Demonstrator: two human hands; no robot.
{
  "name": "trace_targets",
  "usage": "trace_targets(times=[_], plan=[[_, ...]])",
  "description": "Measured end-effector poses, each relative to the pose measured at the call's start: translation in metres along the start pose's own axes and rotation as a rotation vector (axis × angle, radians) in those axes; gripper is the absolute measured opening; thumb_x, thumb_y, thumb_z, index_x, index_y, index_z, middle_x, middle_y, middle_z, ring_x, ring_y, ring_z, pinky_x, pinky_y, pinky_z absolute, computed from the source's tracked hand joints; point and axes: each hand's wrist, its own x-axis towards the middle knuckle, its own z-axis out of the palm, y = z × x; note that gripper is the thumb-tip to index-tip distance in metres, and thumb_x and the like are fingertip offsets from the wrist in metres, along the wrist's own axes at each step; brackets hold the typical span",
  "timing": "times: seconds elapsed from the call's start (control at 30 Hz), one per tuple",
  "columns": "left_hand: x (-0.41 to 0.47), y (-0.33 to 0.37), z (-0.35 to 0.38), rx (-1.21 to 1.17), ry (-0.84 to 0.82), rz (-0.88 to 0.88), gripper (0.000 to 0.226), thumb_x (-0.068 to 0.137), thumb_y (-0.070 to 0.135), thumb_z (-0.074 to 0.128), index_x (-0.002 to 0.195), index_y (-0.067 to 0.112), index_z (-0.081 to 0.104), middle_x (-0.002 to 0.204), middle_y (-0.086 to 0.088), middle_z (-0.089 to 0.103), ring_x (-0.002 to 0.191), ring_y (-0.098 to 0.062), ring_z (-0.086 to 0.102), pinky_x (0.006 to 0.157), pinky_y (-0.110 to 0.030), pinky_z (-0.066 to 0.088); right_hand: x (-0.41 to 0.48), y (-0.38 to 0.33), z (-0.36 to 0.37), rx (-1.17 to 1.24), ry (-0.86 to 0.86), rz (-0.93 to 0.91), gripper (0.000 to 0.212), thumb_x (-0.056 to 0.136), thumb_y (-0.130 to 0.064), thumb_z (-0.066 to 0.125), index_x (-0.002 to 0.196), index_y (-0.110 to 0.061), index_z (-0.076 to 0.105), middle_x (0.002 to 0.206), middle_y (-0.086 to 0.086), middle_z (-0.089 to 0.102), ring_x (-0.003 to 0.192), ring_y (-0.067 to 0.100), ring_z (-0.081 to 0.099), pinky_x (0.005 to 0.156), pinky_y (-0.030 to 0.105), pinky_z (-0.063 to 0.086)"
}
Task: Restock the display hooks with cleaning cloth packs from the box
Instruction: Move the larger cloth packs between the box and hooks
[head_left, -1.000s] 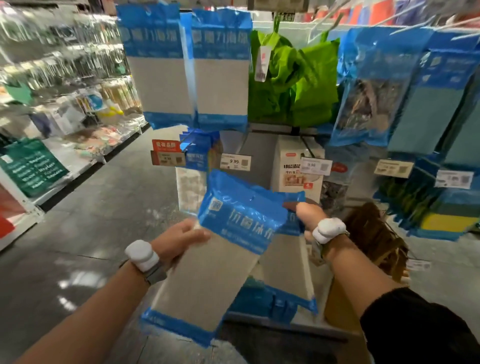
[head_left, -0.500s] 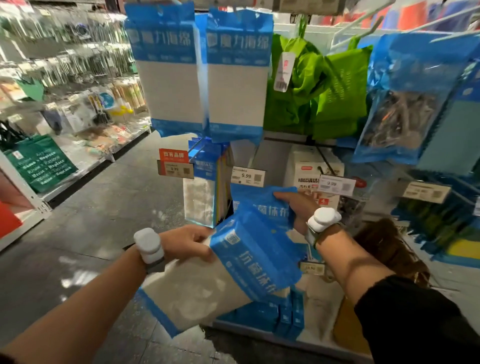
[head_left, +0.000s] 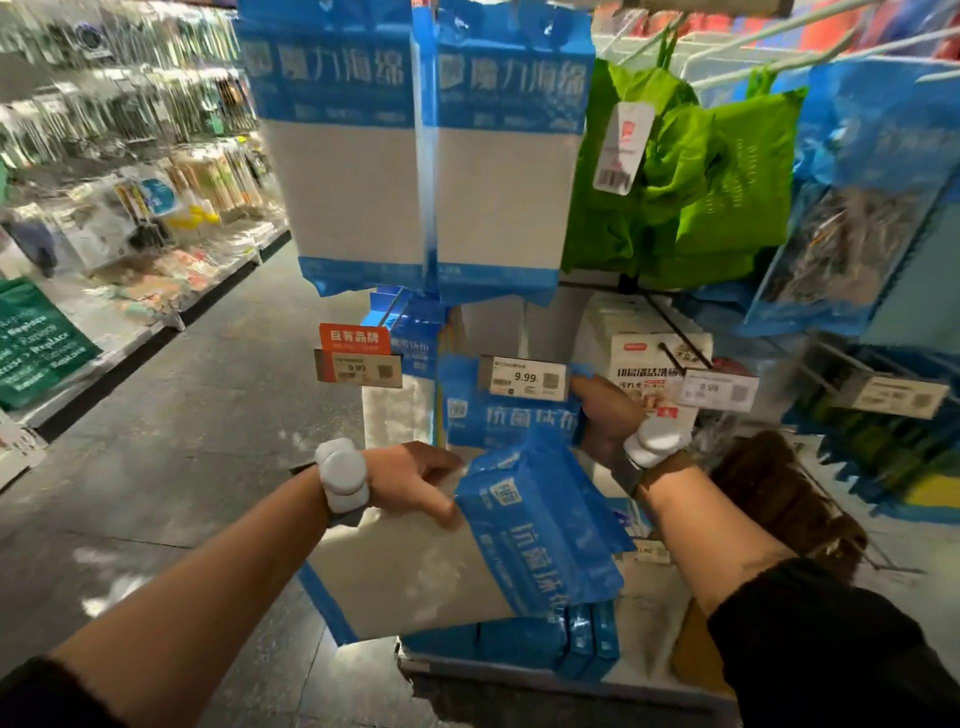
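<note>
The right hand (head_left: 605, 415) has carried one cleaning cloth pack (head_left: 498, 415) up from the bundle to the hook behind the 9.99 price tag (head_left: 527, 378). Its grip is clamped on the pack's right edge, so threading it on looks like the step in hand. The left hand (head_left: 415, 480) holds the remaining packs (head_left: 530, 540) lower down, fingers curled over their top. The tag hides the hook and the pack's hang hole. The box is not clearly in view.

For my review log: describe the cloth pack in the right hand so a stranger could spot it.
Find the two large blue-and-white packs hanging top centre. Just below, behind the middle 9.99 tag, the right hand grips a blue-topped pack upright. The tilted pack in the left hand lies lower.
</note>
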Motion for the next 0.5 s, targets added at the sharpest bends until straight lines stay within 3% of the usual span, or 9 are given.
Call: trace_targets(times=[0.13,0.27,0.33,0.43,0.5], plan=[[0.011,-0.003,-0.006,0.001,-0.061,0.005,0.05,0.08,0.027,0.086,0.126,0.029,0.066,0.116,0.012,0.075,0.106,-0.009,0.072,0.096,-0.034,0.06,-0.001,0.0,0.002,0.04,0.032,-0.026,0.035,0.098,-0.019,0.056,0.125,0.001,0.065,0.118,0.023,0.071,0.111,0.039,0.068,0.086,0.043,0.061],[0.023,-0.009,-0.011,0.123,-0.092,0.058,0.063,0.068,0.051,0.085,0.124,0.028,0.068,0.118,0.01,0.073,0.109,-0.012,0.07,0.099,-0.04,0.058,-0.006,0.001,0.0,0.037,0.032,-0.048,0.026,0.099,-0.019,0.055,0.11,-0.003,0.071,0.103,0.017,0.077,0.09,0.029,0.075,0.074,0.038,0.063],[0.028,-0.01,-0.015,0.179,-0.097,0.07,0.074,0.061,0.061,0.081,0.125,0.028,0.066,0.12,0.008,0.072,0.109,-0.015,0.069,0.099,-0.042,0.057,-0.007,0.001,-0.001,0.018,0.084,-0.056,0.027,0.097,-0.019,0.058,0.112,0.0,0.071,0.105,0.019,0.076,0.094,0.033,0.074,0.082,0.043,0.062],[0.035,-0.009,-0.021,0.237,-0.118,0.085,0.067,0.068,0.055,0.083,0.126,0.028,0.065,0.12,0.007,0.071,0.109,-0.015,0.068,0.1,-0.043,0.056,0.001,0.002,0.002,-0.022,0.113,-0.032,0.031,0.094,-0.02,0.063,0.115,0.001,0.069,0.108,0.021,0.075,0.101,0.037,0.073,0.093,0.051,0.057],[0.039,-0.009,-0.023,0.239,-0.112,0.09,0.065,0.065,0.058,0.081,0.122,0.03,0.067,0.117,0.009,0.072,0.107,-0.014,0.069,0.098,-0.044,0.057,0.005,-0.002,0.008,-0.031,0.126,-0.011,0.031,0.091,-0.021,0.068,0.113,0.0,0.071,0.108,0.022,0.074,0.099,0.037,0.073,0.093,0.05,0.058]])
